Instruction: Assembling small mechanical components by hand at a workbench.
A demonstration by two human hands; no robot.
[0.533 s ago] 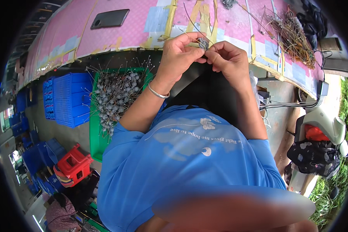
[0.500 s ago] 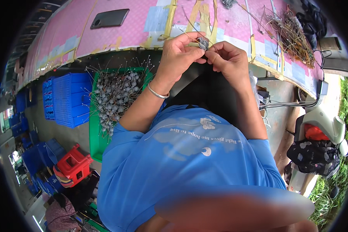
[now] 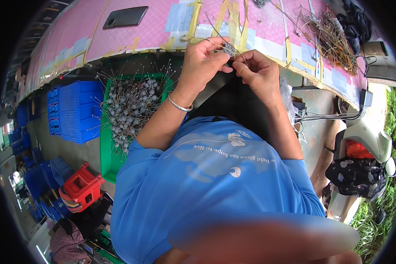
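At the near edge of the pink-covered table, my left hand [image 3: 205,57] pinches a small grey round piece [image 3: 228,49] between thumb and fingers. Thin wires stick out of it, one slanting up and left over the table. Close beside it on the right, my right hand [image 3: 259,72] has thumb and forefinger pressed together on what looks like a thin wire from the same piece. The fingertips hide its exact end. Left of my left forearm, a green crate [image 3: 111,163] holds many grey balls [image 3: 130,108] with thin wires sticking out.
A dark phone [image 3: 125,17] lies on the table at the far left. A tangled heap of wires [image 3: 334,44] lies at the right. Blue crates [image 3: 80,112] and a red plastic stool-like item [image 3: 82,187] stand on the left. A scooter [image 3: 367,141] stands at the right.
The grey piece has turned slightly and shifted a little left in my left hand. My right hand has moved slightly left, its fingers still pinched.
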